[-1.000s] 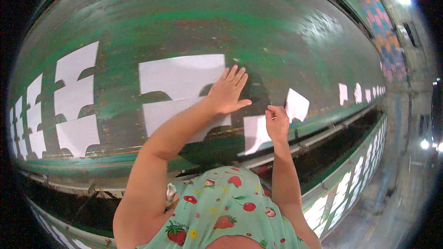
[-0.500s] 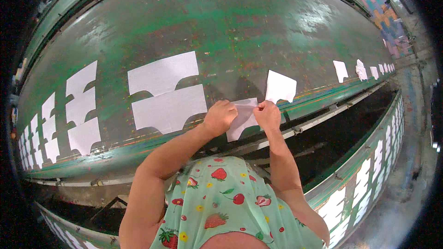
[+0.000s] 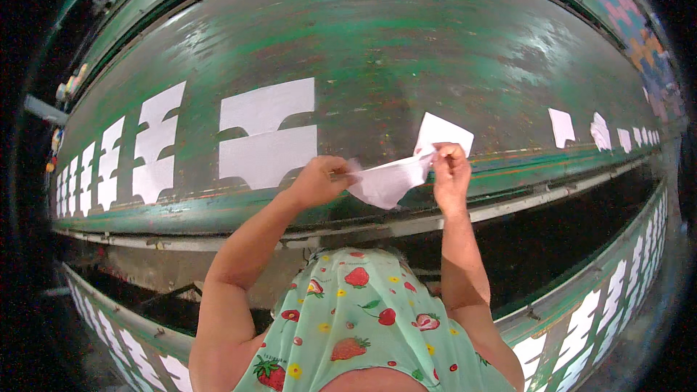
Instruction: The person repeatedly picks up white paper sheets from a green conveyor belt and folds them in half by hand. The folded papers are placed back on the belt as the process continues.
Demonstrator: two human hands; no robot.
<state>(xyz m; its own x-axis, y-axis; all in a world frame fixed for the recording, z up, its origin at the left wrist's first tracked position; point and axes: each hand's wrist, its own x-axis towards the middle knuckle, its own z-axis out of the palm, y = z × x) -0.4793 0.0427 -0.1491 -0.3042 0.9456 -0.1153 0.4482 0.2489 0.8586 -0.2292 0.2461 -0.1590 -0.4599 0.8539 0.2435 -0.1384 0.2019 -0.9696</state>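
Observation:
Between my two hands hangs a white cut fabric piece (image 3: 392, 183), its upper edge pulled nearly straight and its lower part drooping above the near edge of the long green table. My left hand (image 3: 323, 180) pinches its left corner, where the cloth looks blurred. At the right corner my right hand (image 3: 451, 173) grips it between thumb and fingers. Just behind my right hand lies a small stack or folded piece of white fabric (image 3: 446, 131) on the table. To the left, two white fabric pieces with curved cut-outs (image 3: 268, 154) lie flat, one below the other.
The green, stained table (image 3: 348, 51) curves across the view. More white pieces (image 3: 156, 145) lie in columns at left, and smaller piles (image 3: 561, 128) run along the right. A metal rail (image 3: 523, 197) borders the near edge. Another table with white pieces (image 3: 581, 319) stands behind me.
Both hands have lifted the fabric piece off the table and moved apart, stretching its upper edge between them. The view has shifted, so the table's pieces appear further right.

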